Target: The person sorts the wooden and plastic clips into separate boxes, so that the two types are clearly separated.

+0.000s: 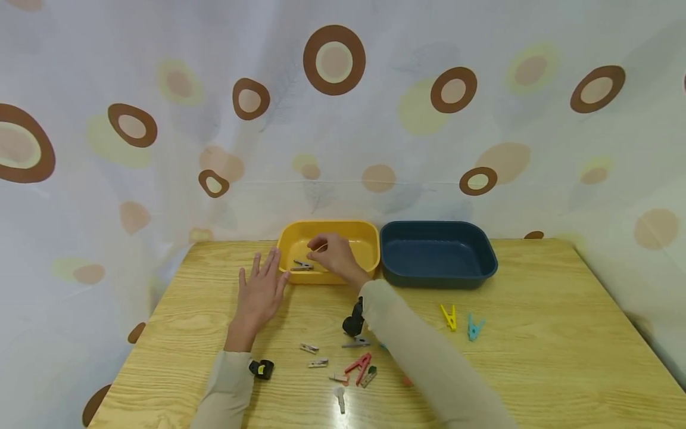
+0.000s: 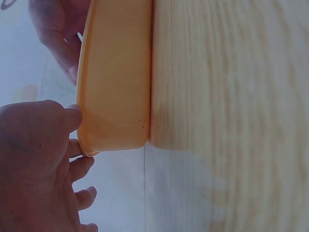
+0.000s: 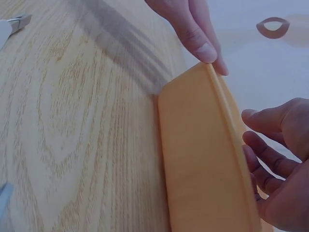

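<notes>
Fingers straight, the left hand touches the yellow tray. Over it, near some clips, the right hand is loosely curled, apparently holding nothing.

In the head view, the right sleeve covers most of a blue piece and part of an orange-red piece; the bottom edge crops the tabletop. In the right wrist view, the yellow tray hides some fingertips of the right hand, and a pale piece is too cropped to identify.
</notes>
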Demonstrator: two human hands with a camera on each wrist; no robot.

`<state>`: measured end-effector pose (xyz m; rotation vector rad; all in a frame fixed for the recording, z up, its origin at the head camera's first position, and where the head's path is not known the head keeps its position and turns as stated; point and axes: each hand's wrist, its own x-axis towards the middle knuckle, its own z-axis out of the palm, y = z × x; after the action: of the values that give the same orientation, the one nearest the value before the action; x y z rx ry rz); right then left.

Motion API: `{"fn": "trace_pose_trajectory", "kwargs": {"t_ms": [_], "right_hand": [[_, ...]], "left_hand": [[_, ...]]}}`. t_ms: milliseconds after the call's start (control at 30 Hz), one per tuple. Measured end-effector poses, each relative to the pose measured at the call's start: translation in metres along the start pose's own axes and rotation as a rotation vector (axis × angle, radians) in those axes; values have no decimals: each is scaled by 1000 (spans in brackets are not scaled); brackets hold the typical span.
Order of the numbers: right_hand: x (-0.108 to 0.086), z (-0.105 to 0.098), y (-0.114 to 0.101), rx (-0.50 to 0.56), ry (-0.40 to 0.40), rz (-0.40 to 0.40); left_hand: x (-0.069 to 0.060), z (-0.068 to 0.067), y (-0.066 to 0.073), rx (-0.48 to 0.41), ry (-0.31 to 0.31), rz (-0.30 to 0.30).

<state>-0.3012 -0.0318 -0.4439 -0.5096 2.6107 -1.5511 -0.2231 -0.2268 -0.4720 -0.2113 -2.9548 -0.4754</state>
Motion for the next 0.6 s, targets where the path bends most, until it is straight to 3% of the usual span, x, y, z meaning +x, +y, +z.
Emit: {"fn": "trace_pose_trajectory", "kwargs": {"t_ms": [600], "right_hand": [[-44,-59,-4,21,-8,-146]], "left_hand": [[0,1,-3,-7,0,14]]}}
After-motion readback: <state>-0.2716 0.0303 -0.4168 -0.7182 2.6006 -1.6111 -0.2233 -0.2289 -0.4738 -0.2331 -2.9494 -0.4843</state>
